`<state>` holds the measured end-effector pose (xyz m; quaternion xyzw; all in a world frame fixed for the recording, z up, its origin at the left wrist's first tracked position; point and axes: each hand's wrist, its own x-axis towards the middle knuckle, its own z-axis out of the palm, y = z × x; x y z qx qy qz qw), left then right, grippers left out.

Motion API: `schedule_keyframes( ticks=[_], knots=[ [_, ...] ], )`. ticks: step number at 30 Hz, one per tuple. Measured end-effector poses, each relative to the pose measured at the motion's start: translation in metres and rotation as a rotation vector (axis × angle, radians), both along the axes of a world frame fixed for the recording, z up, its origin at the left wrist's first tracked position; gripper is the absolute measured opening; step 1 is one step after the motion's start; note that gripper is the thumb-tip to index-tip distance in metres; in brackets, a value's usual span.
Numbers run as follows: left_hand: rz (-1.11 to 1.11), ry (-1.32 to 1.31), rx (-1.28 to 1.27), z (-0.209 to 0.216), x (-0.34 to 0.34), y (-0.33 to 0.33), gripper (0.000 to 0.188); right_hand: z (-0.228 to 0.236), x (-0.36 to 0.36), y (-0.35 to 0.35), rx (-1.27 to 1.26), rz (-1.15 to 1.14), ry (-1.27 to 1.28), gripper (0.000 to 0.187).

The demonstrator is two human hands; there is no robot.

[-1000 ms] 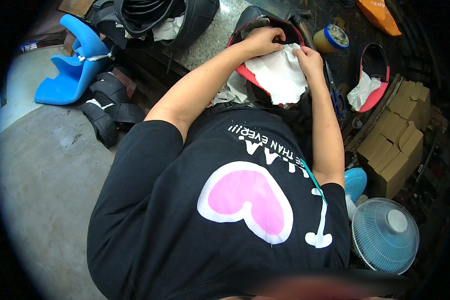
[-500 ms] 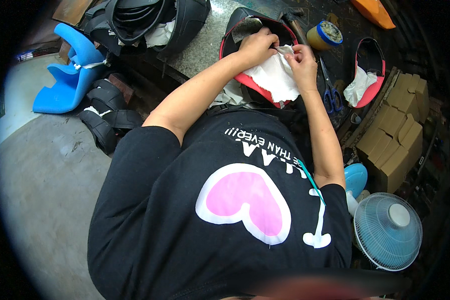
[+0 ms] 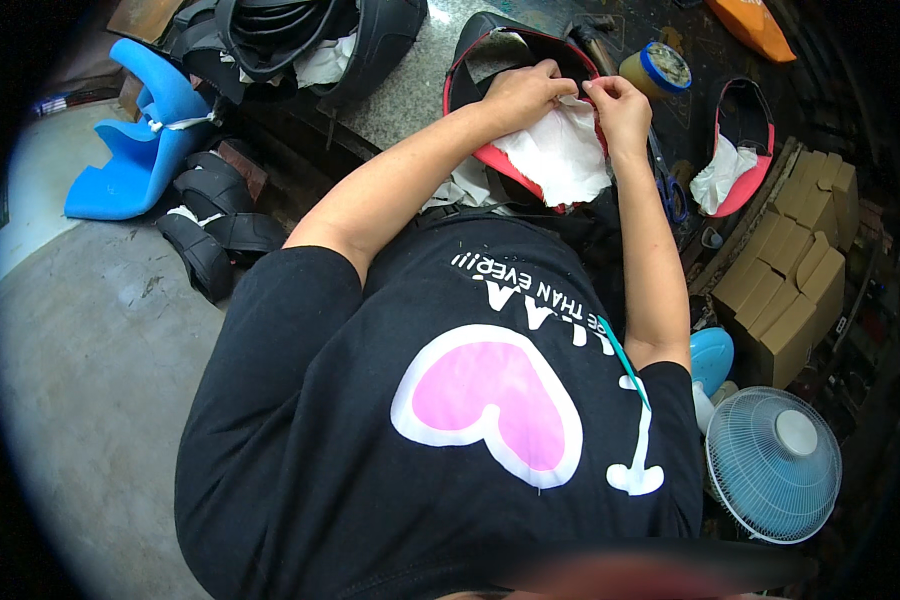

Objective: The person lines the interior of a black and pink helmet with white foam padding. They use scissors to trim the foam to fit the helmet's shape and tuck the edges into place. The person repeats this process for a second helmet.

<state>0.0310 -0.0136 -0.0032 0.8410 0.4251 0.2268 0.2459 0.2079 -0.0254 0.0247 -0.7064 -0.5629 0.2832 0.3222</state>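
A black piece with red edging (image 3: 464, 84), shaped like a shoe upper, lies on the bench in front of me. White lining cloth (image 3: 555, 155) hangs over its near side. My left hand (image 3: 525, 98) reaches inside, fingers curled closed on the cloth's upper edge. Just right of it, my right hand (image 3: 622, 112) is closed in a pinch at the red rim; what sits between its fingertips is too small to make out. Blue-handled scissors (image 3: 674, 200) lie beside my right wrist, partly hidden by it.
Behind my right hand stand a blue-rimmed jar (image 3: 656, 70) and a hammer (image 3: 595, 45). A similar red and black upper (image 3: 745, 165) lies right, near cardboard boxes (image 3: 785, 260) and a fan (image 3: 775, 465). Black uppers (image 3: 385, 45) pile up left, near blue foam (image 3: 135, 150).
My right hand has moved slightly up and right, from the cloth's raised corner to the red rim. The cloth's corner has dropped. My left hand stays inside the upper.
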Motion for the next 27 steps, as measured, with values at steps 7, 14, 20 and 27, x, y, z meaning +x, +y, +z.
schedule_keyframes(
  ticks=[7, 14, 20, 27],
  knots=[
    [-0.041, 0.028, 0.045, 0.003, 0.001, -0.002, 0.024, 0.005, -0.005, 0.008, -0.081, -0.020, 0.556, 0.018],
    [0.000, -0.071, 0.073, 0.000, 0.001, -0.003, 0.030, 0.010, 0.004, 0.001, 0.003, -0.078, 0.976, 0.019],
    [0.020, -0.122, 0.043, -0.004, -0.002, -0.003, 0.035, 0.010, 0.003, -0.023, 0.248, 0.353, 0.046, 0.016],
    [0.081, -0.321, -0.189, -0.001, -0.002, 0.010, 0.026, 0.003, 0.011, -0.043, 0.183, 0.422, -0.151, 0.014]
  ],
)
